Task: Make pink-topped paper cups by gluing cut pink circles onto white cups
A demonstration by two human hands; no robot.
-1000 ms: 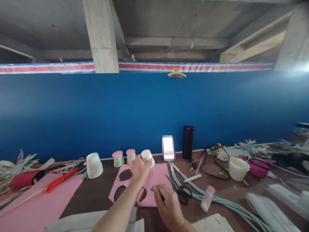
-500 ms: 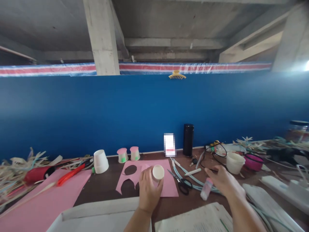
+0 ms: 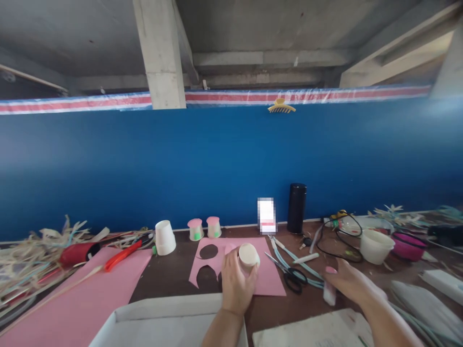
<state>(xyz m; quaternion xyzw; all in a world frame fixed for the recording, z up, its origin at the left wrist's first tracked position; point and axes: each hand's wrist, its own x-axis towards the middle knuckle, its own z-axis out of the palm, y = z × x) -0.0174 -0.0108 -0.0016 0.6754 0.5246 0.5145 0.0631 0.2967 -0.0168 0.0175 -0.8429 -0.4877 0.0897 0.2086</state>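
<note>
My left hand [image 3: 237,279] is wrapped round a small white paper cup [image 3: 248,255], its pale round end toward me, above a pink paper sheet [image 3: 269,274] with round cut-outs. My right hand [image 3: 349,279] has its fingers closed at the pink top of a small clear bottle [image 3: 329,292], whose lower part shows below them. Between the hands lie black-handled scissors [image 3: 294,279]. Two small cups, a left one [image 3: 196,230] and a right one [image 3: 213,227], stand behind the sheet with pink discs on top and green spots on their sides.
Upturned white cups [image 3: 165,237] stand left of the sheet. A black flask [image 3: 297,208], cables [image 3: 285,255] and a white tub [image 3: 376,246] are at the back right. A white box lid [image 3: 159,308] and a booklet [image 3: 314,332] lie in front; a blue partition [image 3: 217,159] rises behind.
My right hand has closed on the bottle's top, and the bottle has swung more upright. My left hand keeps the cup over the sheet. The view has shifted slightly left.
</note>
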